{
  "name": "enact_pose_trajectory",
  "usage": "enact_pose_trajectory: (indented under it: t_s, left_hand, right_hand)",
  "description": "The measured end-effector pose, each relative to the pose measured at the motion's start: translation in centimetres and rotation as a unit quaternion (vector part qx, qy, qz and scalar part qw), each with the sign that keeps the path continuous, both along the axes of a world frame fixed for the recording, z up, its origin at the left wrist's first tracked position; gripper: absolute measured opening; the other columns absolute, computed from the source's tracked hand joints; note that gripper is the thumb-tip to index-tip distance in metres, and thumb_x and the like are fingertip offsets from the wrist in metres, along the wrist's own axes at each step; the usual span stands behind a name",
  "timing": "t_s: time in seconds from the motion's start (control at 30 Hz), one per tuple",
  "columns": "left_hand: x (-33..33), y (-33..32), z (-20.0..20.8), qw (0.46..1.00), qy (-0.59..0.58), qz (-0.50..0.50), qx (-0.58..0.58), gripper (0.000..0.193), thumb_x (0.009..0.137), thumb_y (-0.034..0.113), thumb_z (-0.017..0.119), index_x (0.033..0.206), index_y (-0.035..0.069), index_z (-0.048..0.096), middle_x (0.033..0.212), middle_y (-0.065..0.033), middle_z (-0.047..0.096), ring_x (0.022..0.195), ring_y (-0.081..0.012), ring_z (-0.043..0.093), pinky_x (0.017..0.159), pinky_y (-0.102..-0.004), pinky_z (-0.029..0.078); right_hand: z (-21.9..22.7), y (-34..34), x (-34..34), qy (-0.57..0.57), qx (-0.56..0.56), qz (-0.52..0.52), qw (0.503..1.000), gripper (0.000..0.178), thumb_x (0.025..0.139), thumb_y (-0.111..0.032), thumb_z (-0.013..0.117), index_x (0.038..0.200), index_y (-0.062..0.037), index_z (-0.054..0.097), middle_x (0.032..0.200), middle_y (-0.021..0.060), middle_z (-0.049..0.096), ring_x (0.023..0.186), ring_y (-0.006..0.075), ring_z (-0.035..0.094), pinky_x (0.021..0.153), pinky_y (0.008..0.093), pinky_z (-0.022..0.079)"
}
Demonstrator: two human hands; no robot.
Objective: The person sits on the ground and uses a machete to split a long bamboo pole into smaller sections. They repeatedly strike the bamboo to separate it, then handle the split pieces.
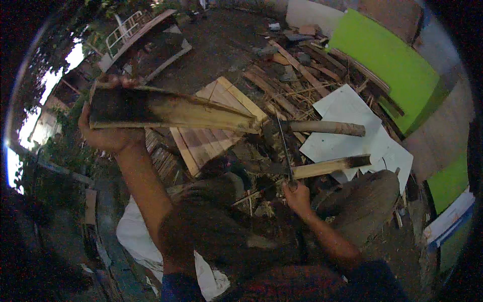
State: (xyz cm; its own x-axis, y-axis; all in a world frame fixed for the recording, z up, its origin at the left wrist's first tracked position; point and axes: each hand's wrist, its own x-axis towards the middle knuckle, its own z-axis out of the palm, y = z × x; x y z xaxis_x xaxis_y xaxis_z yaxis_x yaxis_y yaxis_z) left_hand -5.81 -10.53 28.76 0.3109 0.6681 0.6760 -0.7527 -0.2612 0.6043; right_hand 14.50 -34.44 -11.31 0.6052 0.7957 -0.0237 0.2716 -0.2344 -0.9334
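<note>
My left hand (111, 139) is wrapped round the wide end of a split, trough-shaped piece that looks like bamboo (188, 113). It is pale yellow, with a blackened hollow near my hand, and narrows toward the middle. My right hand (298, 199) grips the handle of a long-bladed knife (286, 148). Its thin dark blade points up and away, close to the narrow end of the split piece; I cannot tell whether they touch. Just right of the blade lie a round stick (332, 128) and a pale split length with a dark end (332, 166).
A slatted wooden panel (206, 146) lies under the split piece. White sheets (347, 118) lie at the right, before a heap of scrap wood (297, 75). Green boards (387, 60) lean behind. White cloth (138, 234) is beside my left leg; a bench-like frame (141, 40) stands far left.
</note>
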Motion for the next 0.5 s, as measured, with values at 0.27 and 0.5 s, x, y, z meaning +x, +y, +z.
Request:
enact_pose_trajectory:
  t_s: [0.27,0.5]
  left_hand:
    - [2.1,2.7,1.2,0.996,-0.010,-0.083,0.016,0.062,0.088,0.042,0.039,0.119,-0.007,0.058,0.104,-0.0218,0.064,0.092,-0.0375,0.062,0.087,-0.0504,0.050]
    - [3.4,7.1,2.3,0.986,0.020,-0.158,0.045,0.057,0.091,0.039,0.037,0.118,-0.006,0.060,0.107,-0.0241,0.067,0.094,-0.0391,0.064,0.089,-0.0505,0.052]
  right_hand:
    - [3.1,-0.2,-3.1,-0.050,0.062,0.055,0.995,0.041,0.096,-0.039,0.064,0.093,0.0011,0.064,0.060,0.0091,0.061,0.050,0.0138,0.059,0.048,0.0339,0.045]
    - [6.0,-0.1,-1.9,-0.012,0.088,0.085,0.992,0.043,0.102,-0.037,0.051,0.093,0.0032,0.062,0.070,0.0149,0.062,0.063,0.0228,0.062,0.057,0.0356,0.045]
